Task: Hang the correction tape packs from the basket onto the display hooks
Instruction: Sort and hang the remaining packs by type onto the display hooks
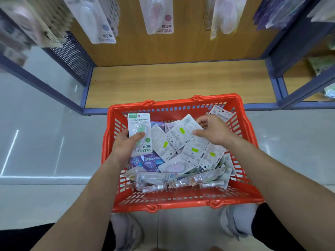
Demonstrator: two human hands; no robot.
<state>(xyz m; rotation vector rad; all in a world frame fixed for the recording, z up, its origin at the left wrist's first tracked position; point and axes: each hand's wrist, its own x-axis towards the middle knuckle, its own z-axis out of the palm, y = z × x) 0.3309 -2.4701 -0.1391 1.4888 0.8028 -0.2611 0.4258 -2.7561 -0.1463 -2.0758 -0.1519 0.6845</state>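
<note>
A red plastic basket (181, 201) sits on the floor in front of me, filled with several correction tape packs (183, 147). My left hand (125, 144) grips a green Campus correction tape pack (139, 131) upright over the basket's left side, thumb across its front. My right hand (212, 132) reaches into the basket's far right part, fingers curled on a white pack lying face down (188, 125). Above, Campus packs hang from display hooks: a blue one (98, 24), a pink one (160, 17) and another (226, 17).
A wooden bottom shelf (181, 82) with a blue metal frame stands just behind the basket. Other hanging goods fill the racks at far left (27, 24) and far right (279, 13). Grey tiled floor surrounds the basket; my shoes (126, 230) are just below it.
</note>
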